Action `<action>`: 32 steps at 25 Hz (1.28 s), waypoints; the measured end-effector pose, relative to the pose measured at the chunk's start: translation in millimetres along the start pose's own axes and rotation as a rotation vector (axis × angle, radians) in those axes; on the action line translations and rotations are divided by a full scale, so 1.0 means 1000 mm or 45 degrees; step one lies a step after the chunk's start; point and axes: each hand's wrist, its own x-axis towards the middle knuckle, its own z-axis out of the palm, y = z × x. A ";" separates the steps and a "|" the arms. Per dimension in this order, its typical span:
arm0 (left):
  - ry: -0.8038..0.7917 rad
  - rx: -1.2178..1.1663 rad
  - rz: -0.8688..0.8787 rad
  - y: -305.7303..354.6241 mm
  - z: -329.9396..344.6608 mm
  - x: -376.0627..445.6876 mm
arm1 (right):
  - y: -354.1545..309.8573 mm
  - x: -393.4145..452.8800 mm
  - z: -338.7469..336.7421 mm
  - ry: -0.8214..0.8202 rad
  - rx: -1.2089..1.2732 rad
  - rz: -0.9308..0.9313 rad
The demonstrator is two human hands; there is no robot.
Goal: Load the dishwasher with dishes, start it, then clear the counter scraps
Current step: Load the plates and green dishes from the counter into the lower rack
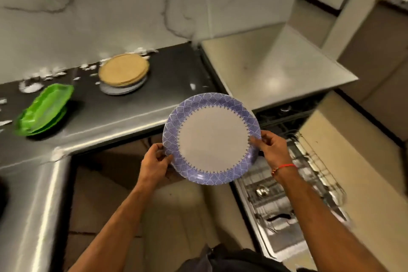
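A round plate (212, 139) with a white middle and a blue patterned rim is held in the air in front of the counter edge. My left hand (155, 162) grips its lower left rim and my right hand (272, 150) grips its right rim. Below and to the right, the open dishwasher's wire rack (304, 174) is pulled out, with a few metal items lying in it. On the dark counter (123, 115) stand a stack of tan plates (123, 70) on pale plates and a stack of green plates (44, 110). White scraps (44, 73) lie along the back wall.
A pale counter (276, 68) extends to the right above the dishwasher. Beige cabinet fronts (362, 157) stand beside the rack. The steel counter bends toward me at the left (33, 194). The floor lies below my arms.
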 end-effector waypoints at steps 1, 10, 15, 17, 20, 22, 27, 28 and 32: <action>-0.025 0.056 0.023 0.012 0.034 0.007 | 0.003 -0.003 -0.039 0.054 0.009 0.015; -0.438 0.427 0.317 0.109 0.337 0.021 | 0.042 -0.027 -0.312 0.549 -0.307 0.118; -0.625 0.578 0.413 0.109 0.465 0.066 | 0.091 -0.008 -0.385 0.830 -0.501 0.135; -0.699 0.633 0.340 0.091 0.518 0.090 | 0.123 0.010 -0.403 0.885 -0.564 0.182; -0.823 0.770 0.264 0.054 0.600 0.122 | 0.189 0.040 -0.428 0.965 -0.621 0.283; -0.938 0.791 0.233 0.020 0.649 0.145 | 0.231 0.055 -0.441 0.996 -0.692 0.331; -1.095 0.773 0.185 -0.091 0.779 0.205 | 0.359 0.089 -0.475 1.227 -0.874 0.285; -1.107 0.795 0.216 -0.108 0.800 0.213 | 0.381 0.096 -0.482 1.293 -0.873 0.282; -1.183 0.815 0.181 -0.163 0.868 0.237 | 0.446 0.114 -0.507 1.366 -0.911 0.359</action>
